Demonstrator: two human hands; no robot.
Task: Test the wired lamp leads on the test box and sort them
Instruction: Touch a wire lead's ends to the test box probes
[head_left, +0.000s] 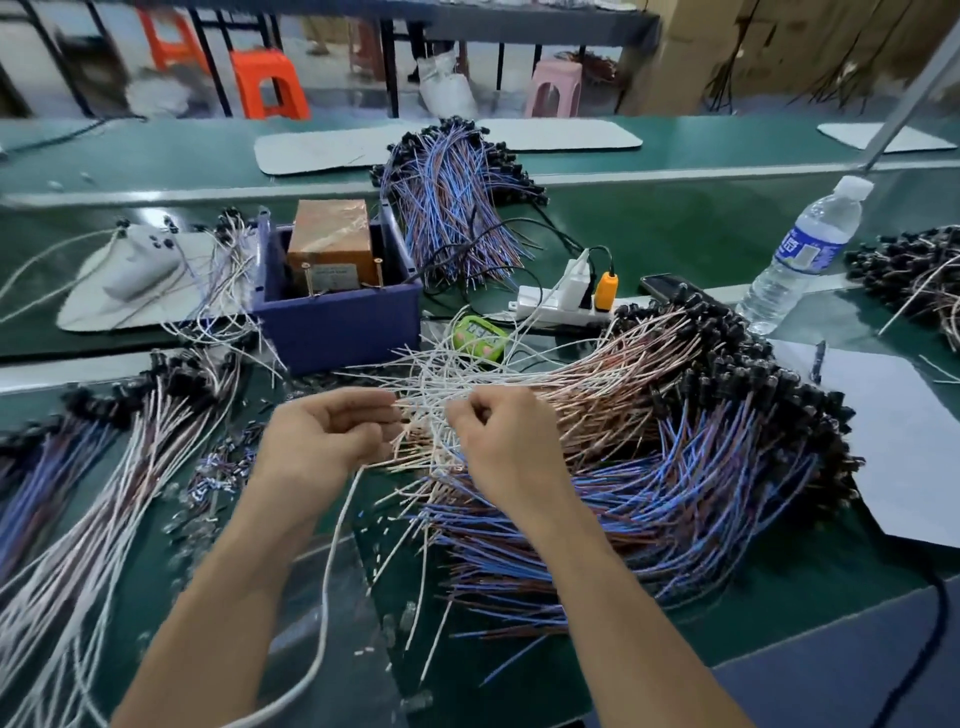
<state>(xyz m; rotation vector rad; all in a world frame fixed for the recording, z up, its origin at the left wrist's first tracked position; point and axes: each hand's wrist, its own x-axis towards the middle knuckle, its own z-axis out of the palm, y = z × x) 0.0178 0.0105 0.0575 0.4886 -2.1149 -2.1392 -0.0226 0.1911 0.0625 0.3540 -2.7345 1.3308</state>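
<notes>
Left hand (332, 436) and right hand (498, 441) are both curled, pinching white leads (423, 387) at the edge of the tangled pile (675, 441), just in front of the test box (332, 291). A sharp tug could drag snagged neighbours out and muddle the sorted bundle (104, 467)

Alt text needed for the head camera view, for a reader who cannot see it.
The left hand and right hand pinch thin white leads at the edge of a pile of pink and blue leads on a green bench. Behind stand a blue box, a power strip and a water bottle.
</notes>
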